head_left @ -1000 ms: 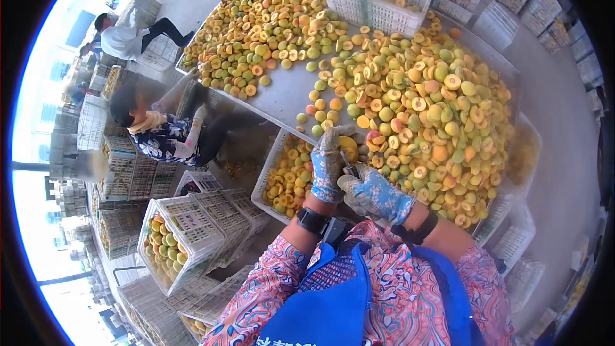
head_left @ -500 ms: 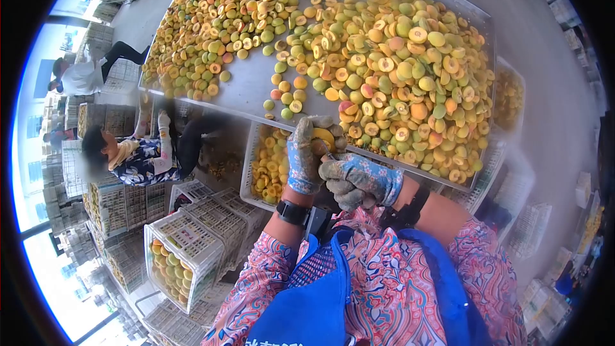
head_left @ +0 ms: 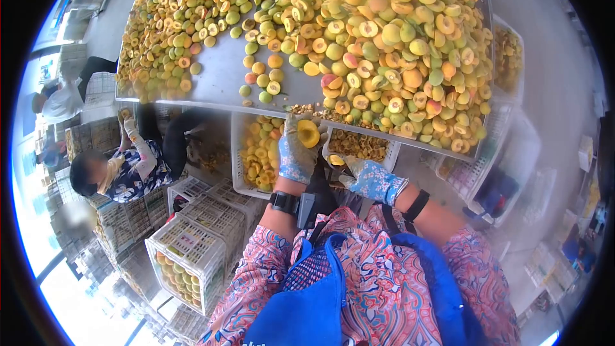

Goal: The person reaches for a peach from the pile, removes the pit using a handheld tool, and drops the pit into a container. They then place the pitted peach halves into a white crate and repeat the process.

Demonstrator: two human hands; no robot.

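Note:
My left hand (head_left: 296, 154), in a blue flowered glove with a soiled grey palm, is closed around a peach half (head_left: 308, 133). The half's hollow cut face points up, just off the table's near edge. Lower and to the right is my right hand (head_left: 373, 181), in a matching glove, its fingers curled. A small yellow-orange piece (head_left: 336, 160) shows by its fingertips; whether it is gripped, or a tool is in the hand, I cannot make out. A large heap of halved peaches (head_left: 384, 38) covers the metal table (head_left: 214, 83) ahead.
Below the table edge stand a white crate of peach halves (head_left: 257, 182) and a crate of brownish scraps (head_left: 359, 145). Stacked crates (head_left: 198, 237) fill the lower left. A co-worker in a dark flowered top (head_left: 138, 170) is at the left, another person in white (head_left: 63, 101) beyond.
My hands were together at a peach half; now they are apart, the right lower and to the right. The half's open hollow now shows. The view has shifted, revealing the scrap crate.

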